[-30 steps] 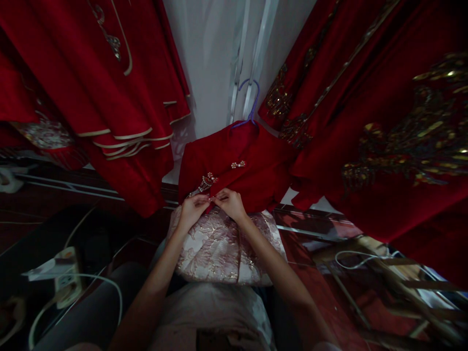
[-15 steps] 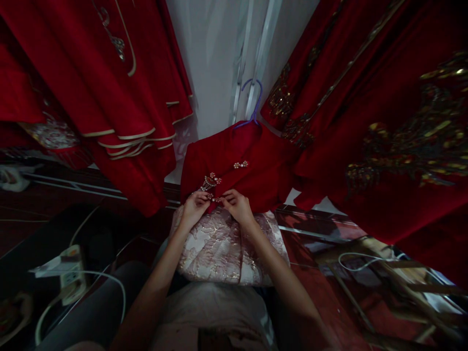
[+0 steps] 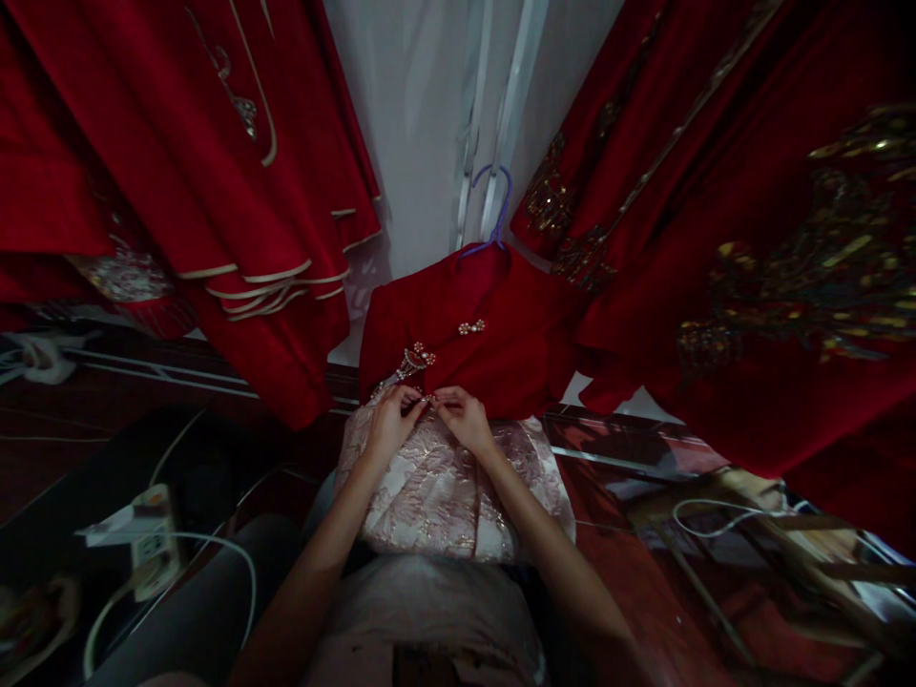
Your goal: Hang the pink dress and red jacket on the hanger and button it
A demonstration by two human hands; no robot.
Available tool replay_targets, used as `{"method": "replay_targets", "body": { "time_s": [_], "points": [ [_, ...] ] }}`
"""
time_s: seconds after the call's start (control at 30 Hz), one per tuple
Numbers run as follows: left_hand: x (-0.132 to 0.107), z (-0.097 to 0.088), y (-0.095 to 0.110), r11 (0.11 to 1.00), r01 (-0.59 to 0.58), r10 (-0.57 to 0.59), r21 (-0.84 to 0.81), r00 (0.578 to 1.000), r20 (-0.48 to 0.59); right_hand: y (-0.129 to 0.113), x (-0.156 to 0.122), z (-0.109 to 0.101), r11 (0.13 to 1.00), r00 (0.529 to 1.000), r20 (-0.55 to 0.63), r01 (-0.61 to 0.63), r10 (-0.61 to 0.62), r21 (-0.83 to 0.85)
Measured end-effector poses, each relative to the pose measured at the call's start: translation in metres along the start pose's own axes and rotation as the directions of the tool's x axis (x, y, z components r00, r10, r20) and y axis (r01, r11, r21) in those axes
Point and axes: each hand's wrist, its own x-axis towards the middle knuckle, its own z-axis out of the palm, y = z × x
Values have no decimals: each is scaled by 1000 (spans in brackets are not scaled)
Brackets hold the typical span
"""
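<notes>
A red jacket (image 3: 530, 324) on a purple hanger (image 3: 507, 196) leans in front of me, its lower part on a pale pink brocade garment (image 3: 429, 506) across my lap. At the jacket's lower front edge, my left hand (image 3: 390, 422) is closed in a pinch on one end of a small beaded fastener (image 3: 427, 399). From the other side my right hand (image 3: 465, 420) pinches the same fastener, fingertips almost touching. Just above sits a beaded ornament (image 3: 416, 359) with a dangling fringe. Higher up is another beaded fastener (image 3: 471, 327). My fingers hide most of the held piece.
Red garments with pale piping (image 3: 279, 277) hang on the left, and red garments with gold embroidery (image 3: 780, 277) on the right. A power strip (image 3: 154, 544) with white cables lies at lower left. A wooden-framed stool or rack (image 3: 716, 592) stands at lower right.
My two hands have drawn closer together at the beaded fastener, the left shifting slightly right and down. The whole view has shifted a little.
</notes>
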Motion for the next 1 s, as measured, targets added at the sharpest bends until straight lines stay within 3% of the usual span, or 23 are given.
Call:
{"method": "replay_targets", "body": {
  "time_s": [0.27,0.5,0.77,0.87,0.93,1.0],
  "points": [
    [-6,4,9,998,57,-59,-38,997,-50,11,1,2,989,997,-1,-70,71,128],
    [-4,-2,15,993,-57,60,99,998,-34,13,1,3,987,996,-34,-81,87,136],
    [-8,3,17,1000,13,-14,-9,999,-33,15,4,2,980,993,-18,-111,116,168],
    [1,7,13,979,61,-77,-196,994,-75,6,7,-15,939,971,143,-223,191,263],
    [15,9,10,928,113,-159,-356,982,-104,-5,9,-34,896,913,346,-325,215,301],
    [31,11,10,816,192,-267,-546,962,-61,-17,9,-53,879,832,515,-387,204,277]
  ]
}}
